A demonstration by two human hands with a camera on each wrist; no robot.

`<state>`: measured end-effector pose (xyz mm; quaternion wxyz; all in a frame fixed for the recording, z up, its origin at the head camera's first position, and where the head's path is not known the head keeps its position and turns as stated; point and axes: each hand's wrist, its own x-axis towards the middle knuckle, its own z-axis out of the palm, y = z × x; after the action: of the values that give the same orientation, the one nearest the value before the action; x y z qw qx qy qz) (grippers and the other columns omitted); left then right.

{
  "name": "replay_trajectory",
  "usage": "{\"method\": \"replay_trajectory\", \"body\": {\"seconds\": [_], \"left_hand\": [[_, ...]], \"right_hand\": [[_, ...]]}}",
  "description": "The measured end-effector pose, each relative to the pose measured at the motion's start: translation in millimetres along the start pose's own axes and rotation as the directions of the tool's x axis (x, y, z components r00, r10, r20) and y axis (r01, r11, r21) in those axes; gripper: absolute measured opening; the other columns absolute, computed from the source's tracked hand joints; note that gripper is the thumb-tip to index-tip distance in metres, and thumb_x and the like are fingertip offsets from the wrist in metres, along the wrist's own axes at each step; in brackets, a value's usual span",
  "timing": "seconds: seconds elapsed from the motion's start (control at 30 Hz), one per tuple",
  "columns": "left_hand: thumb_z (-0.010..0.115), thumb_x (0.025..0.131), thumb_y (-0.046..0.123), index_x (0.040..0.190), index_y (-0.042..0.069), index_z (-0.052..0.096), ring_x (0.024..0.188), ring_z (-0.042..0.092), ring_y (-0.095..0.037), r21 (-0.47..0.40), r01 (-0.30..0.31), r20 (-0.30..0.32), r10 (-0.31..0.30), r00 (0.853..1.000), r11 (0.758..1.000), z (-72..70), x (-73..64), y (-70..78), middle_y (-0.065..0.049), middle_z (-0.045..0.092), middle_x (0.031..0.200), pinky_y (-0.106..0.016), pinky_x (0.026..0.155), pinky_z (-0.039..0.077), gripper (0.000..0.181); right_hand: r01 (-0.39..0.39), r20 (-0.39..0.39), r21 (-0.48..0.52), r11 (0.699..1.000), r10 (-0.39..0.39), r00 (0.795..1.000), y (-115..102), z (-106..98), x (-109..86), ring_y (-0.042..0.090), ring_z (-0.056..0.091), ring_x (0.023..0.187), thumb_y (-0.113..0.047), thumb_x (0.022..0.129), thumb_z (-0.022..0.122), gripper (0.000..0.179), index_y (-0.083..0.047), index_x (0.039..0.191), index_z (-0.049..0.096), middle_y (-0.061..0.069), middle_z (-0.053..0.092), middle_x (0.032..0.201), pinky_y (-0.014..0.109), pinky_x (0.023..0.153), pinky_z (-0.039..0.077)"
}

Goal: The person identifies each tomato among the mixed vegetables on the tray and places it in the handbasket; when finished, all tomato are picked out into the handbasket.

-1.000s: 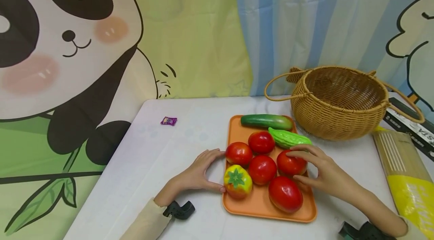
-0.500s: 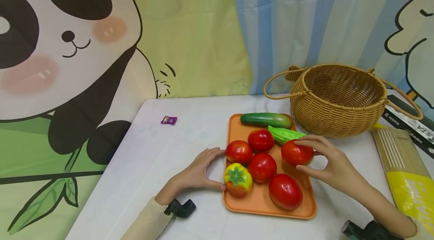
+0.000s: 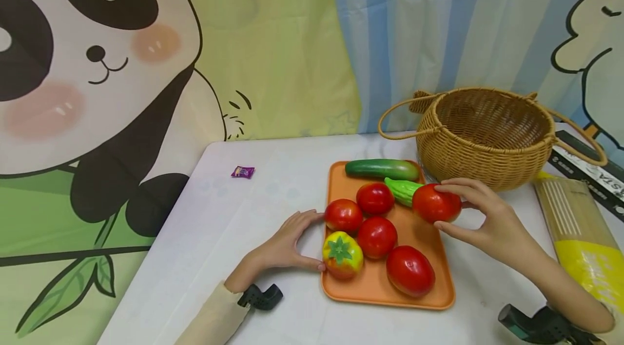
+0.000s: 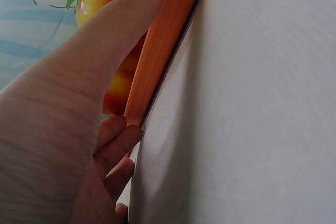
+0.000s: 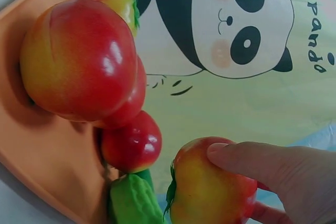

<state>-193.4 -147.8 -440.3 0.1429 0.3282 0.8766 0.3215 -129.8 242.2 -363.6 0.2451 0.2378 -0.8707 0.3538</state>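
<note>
My right hand (image 3: pixel 496 220) holds a red tomato (image 3: pixel 436 203) between thumb and fingers, raised over the right side of the orange tray (image 3: pixel 390 300). In the right wrist view this tomato (image 5: pixel 210 187) shows a yellowish side and green leaves at its stem end. Along the tray's left edge, my left hand (image 3: pixel 285 247) is spread, its thumb and fingertips touching the rim. A yellow-red tomato (image 3: pixel 343 255) with a green star-shaped top sits beside that thumb. Several more red tomatoes (image 3: pixel 410 271) lie on the tray, with a cucumber (image 3: pixel 382 169) and a bright green bitter melon (image 3: pixel 402 190) at its far end.
A wicker basket (image 3: pixel 487 163) with looped handles stands behind the tray's right corner. Further right lie a yellow-and-clear packet (image 3: pixel 580 242) and a black-and-white box (image 3: pixel 587 171). A small purple wrapped sweet (image 3: pixel 242 172) rests at the table's back left.
My right hand has lifted the tomato off the tray and carried it up and to the right, so it now overlaps the bitter melon. The left hand stays at the tray's edge.
</note>
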Motion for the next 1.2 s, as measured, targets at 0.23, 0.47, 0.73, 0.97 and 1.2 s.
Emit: {"method": "replay_trajectory", "body": {"seconds": [0.23, 0.47, 0.73, 0.97, 1.2], "left_hand": [[0.084, 0.070, 0.050, 0.151, 0.017, 0.033, 0.148, 0.018, -0.022, 0.003, 0.006, -0.010, -0.006, 1.000, 1.000, -1.1, -1.1, -0.8, 0.000, 0.032, 0.157, -0.049, 0.122, 0.008, 0.101], [0.084, 0.071, 0.048, 0.151, 0.016, 0.034, 0.148, 0.019, -0.022, 0.008, -0.018, -0.015, 0.019, 1.000, 1.000, 0.4, 0.5, -2.4, -0.001, 0.034, 0.156, -0.047, 0.122, 0.007, 0.100], [0.085, 0.070, 0.048, 0.150, 0.016, 0.035, 0.147, 0.020, -0.021, 0.029, -0.036, -0.019, 0.036, 0.999, 0.999, 2.0, 1.5, -4.9, 0.000, 0.035, 0.155, -0.045, 0.122, 0.008, 0.100], [0.084, 0.070, 0.048, 0.150, 0.016, 0.035, 0.147, 0.020, -0.022, 0.020, -0.030, -0.018, 0.030, 0.999, 0.999, 1.0, 1.4, -2.7, -0.001, 0.034, 0.156, -0.046, 0.122, 0.007, 0.100], [0.085, 0.071, 0.047, 0.151, 0.015, 0.034, 0.148, 0.019, -0.021, 0.023, -0.025, -0.013, 0.025, 1.000, 0.999, 0.9, 1.2, -2.5, 0.000, 0.034, 0.156, -0.045, 0.123, 0.007, 0.100]], "right_hand": [[-0.002, -0.012, -0.008, 1.000, 0.002, 1.000, -1, -7, 7.4, -0.009, 0.044, 0.113, 0.010, 0.052, 0.090, 0.071, -0.004, 0.117, 0.066, 0.006, 0.057, 0.120, -0.001, 0.087, 0.039], [-0.001, -0.065, -0.016, 1.000, -0.001, 0.998, -5, -21, 16.8, -0.008, 0.047, 0.110, 0.019, 0.050, 0.087, 0.072, 0.001, 0.117, 0.066, -0.016, 0.052, 0.123, 0.000, 0.086, 0.041], [0.005, -0.104, 0.002, 1.000, -0.004, 0.995, -3, -28, 22.8, -0.007, 0.049, 0.110, 0.022, 0.050, 0.085, 0.073, 0.003, 0.118, 0.065, -0.020, 0.050, 0.128, 0.000, 0.085, 0.042], [-0.008, -0.118, 0.018, 1.000, 0.010, 0.993, 8, -34, 29.6, -0.003, 0.045, 0.117, 0.021, 0.052, 0.085, 0.071, 0.006, 0.118, 0.064, -0.021, 0.048, 0.129, -0.001, 0.087, 0.040], [-0.052, -0.148, -0.049, 0.997, 0.044, 0.988, 11, -40, 37.0, -0.010, 0.042, 0.115, 0.020, 0.053, 0.086, 0.074, 0.005, 0.121, 0.062, -0.027, 0.043, 0.128, -0.003, 0.086, 0.037]]}}
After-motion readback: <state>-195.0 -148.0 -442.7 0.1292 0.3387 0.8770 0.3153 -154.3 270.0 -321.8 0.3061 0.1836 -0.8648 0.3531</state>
